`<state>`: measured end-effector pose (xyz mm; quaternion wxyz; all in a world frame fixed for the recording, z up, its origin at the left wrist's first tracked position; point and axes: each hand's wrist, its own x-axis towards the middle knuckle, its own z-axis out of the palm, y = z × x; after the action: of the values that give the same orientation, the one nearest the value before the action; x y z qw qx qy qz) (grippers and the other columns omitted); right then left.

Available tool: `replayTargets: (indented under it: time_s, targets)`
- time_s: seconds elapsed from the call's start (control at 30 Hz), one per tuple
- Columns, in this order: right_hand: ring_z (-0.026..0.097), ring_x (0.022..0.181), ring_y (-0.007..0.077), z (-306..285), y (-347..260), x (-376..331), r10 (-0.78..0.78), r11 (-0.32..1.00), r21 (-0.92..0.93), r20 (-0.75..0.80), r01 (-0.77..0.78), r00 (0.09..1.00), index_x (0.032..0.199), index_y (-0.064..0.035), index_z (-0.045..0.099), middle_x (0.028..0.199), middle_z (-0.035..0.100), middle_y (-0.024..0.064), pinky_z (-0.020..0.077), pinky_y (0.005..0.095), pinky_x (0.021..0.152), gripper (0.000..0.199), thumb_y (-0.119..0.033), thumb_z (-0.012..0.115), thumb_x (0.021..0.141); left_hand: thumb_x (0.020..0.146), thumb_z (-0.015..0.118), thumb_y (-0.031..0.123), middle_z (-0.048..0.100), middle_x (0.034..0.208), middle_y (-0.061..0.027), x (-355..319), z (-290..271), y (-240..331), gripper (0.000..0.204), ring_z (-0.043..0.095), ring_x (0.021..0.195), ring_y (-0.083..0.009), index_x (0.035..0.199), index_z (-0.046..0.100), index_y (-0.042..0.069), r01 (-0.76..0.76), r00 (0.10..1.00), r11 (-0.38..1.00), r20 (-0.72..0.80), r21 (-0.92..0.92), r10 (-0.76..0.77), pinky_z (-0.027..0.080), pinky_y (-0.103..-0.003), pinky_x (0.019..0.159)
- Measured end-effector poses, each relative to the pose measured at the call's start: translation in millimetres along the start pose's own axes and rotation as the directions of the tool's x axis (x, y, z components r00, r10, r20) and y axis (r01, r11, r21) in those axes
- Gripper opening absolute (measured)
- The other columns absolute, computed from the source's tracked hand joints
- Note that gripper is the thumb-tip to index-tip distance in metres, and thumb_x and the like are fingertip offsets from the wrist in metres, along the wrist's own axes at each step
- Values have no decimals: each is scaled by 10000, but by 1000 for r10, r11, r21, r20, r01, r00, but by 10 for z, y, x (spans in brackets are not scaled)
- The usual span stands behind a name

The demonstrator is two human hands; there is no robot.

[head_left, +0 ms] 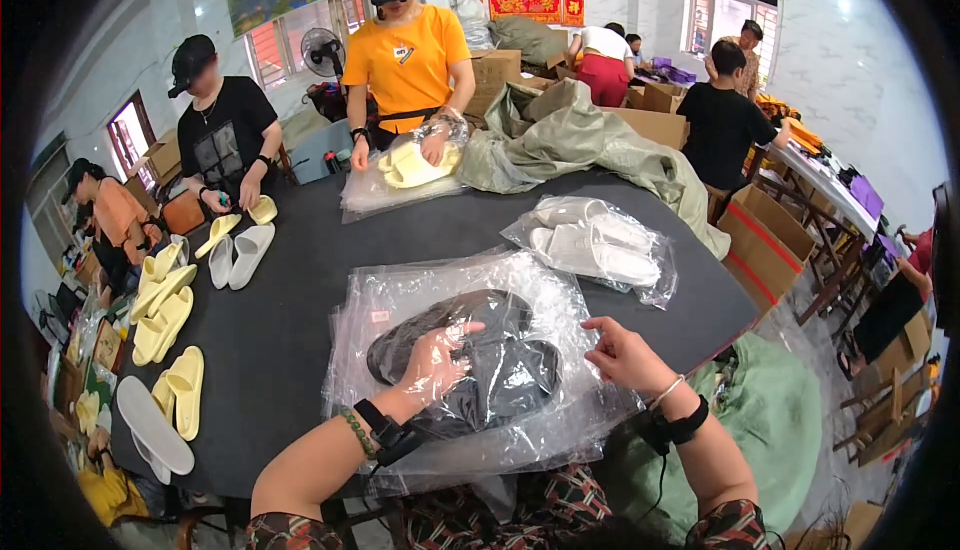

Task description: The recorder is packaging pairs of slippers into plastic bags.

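Note:
A pair of black slippers (515, 375) lies inside a clear plastic bag (565, 300), on top of a stack of similar bags at the table's near edge. My left hand (438, 362) rests on the bagged slippers, fingers stretched out and apart. Just beyond the bag's right side is my right hand (628, 358), its index finger and thumb apart and its other fingers partly curled; nothing shows in it. Farther back on the right, a pair of white slippers (600, 240) sits in its own clear bag.
Yellow slippers (165, 325) and grey slippers (155, 422) line the left side of the dark table (290, 330). Across it, a person in orange (405, 55) handles yellow slippers (420, 164) over plastic bags. A green sack (590, 140) drapes over the far edge; a cardboard box (765, 240) stands right.

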<state>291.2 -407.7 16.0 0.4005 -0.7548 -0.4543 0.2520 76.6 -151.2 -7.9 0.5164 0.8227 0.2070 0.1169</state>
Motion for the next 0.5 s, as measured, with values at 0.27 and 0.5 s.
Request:
replayTargets:
  time_s: [0.27,0.5]
  targets:
    - [588,559,101,76,-455,-248,-58,969,244,75,38,996,1329,-40,466,694,606,38,483,276,529,399,-67,603,955,656,501,-65,724,956,-158,-440,-705,542,550,673,852,-307,1100,748,145,-394,915,853,64,342,397,526,-354,799]
    - [643,601,275,669,-164,-249,-129,989,-49,163,138,978,1205,-37,553,700,630,142,515,371,587,321,-11,586,887,681,550,-56,708,846,-127,-841,-1044,-87,529,629,743,-299,1098,757,196,-258,966,808,136,530,219,521,-369,725]
